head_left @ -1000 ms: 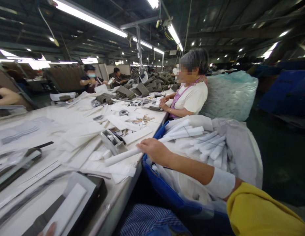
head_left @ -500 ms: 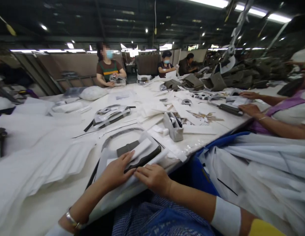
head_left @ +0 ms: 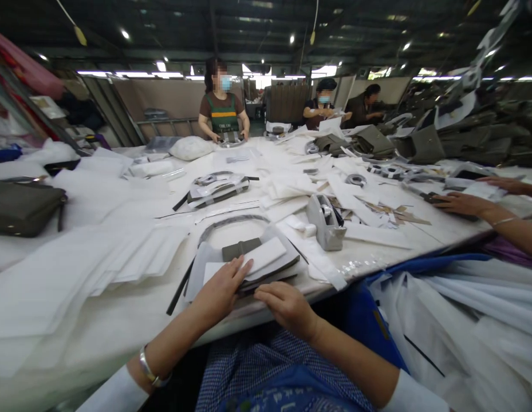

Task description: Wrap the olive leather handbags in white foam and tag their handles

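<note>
Fanning out across the table [head_left: 141, 320], white sheets [head_left: 139, 260] lie left of the left hand [head_left: 220, 290], which I see resting on the white strip [head_left: 269, 253] atop a grey-brown bag [head_left: 240, 248], fingers loosely spread. The right hand [head_left: 289, 309], fingers together, sits by the bag's near edge, though I can't tell whether it grips anything; farther right are a grey tape dispenser [head_left: 332, 236] and a blue bin [head_left: 375, 326].

We are covering part of the white strip [head_left: 266, 256] with the left hand [head_left: 220, 289], seeing the right edge crop a co-worker's arm [head_left: 520, 232], and finding the apron lettering [head_left: 225, 126] unreadably small.
</note>
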Available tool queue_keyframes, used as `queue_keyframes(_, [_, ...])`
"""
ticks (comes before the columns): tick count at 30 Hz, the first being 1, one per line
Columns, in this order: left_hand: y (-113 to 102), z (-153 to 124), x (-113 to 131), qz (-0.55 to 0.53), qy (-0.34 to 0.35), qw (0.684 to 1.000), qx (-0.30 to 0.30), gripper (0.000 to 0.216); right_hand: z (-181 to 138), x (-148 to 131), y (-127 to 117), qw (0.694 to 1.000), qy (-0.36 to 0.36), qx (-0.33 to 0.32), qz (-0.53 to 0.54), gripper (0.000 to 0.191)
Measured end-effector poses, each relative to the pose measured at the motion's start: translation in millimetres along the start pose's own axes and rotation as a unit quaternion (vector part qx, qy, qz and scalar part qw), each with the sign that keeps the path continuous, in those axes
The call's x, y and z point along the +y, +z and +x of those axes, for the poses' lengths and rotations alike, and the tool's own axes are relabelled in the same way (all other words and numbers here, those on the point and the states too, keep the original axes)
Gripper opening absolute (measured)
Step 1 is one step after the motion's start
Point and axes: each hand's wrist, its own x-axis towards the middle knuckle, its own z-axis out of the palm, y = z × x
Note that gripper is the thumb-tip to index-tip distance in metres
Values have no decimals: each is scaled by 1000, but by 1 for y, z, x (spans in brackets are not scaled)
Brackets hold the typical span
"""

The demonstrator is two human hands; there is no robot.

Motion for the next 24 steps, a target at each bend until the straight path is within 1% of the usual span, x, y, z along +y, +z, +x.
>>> queue_keyframes(1, [5, -1, 2, 14, -2, 1000, 12, 75, 3, 5, -13, 999, -24, -3, -24, 31])
queue_keyframes(2, [10, -2, 4, 29, -3, 999, 23, 73, 6, 11, -24, 998, -37, -19, -56, 36])
queue_keyframes(4, [15, -5, 7, 58, -10, 997, 44, 73, 12, 28, -42, 989, -39, -81, -120, 46])
queue_keyframes(6, [16, -6, 12, 81, -21, 995, 50, 77, 13, 47, -46, 979, -35, -137, -149, 51])
queue_keyframes(8, [13, -4, 20, 96, -36, 994, 42, 78, 7, 64, -39, 978, -34, -150, -143, 49])
queue_keyframes(9, [11, -2, 24, 101, -45, 993, 36, 76, 3, 70, -33, 980, -32, -140, -136, 48])
queue_keyframes(11, [8, 5, 33, 110, -63, 992, 30, 68, -7, 76, -20, 987, -18, -99, -128, 46])
queue_keyframes(13, [9, 13, 42, 123, -83, 988, 32, 60, -13, 77, -10, 991, -11, -57, -124, 45])
queue_keyframes(15, [13, 18, 48, 144, -99, 984, 46, 57, -15, 75, -6, 992, -10, -34, -122, 44])
queue_keyframes(19, [28, 19, 51, 182, -98, 974, 94, 61, -14, 66, -14, 995, -7, -26, -100, 44])
queue_keyframes(21, [32, 17, 49, 192, -91, 971, 109, 62, -20, 58, -24, 997, 14, -2, -69, 42])
queue_keyframes(23, [35, 15, 47, 199, -83, 969, 117, 62, -30, 48, -35, 996, 77, 49, -25, 35])
queue_keyframes(24, [36, 14, 46, 202, -79, 969, 120, 62, -36, 43, -40, 989, 126, 79, -3, 31])
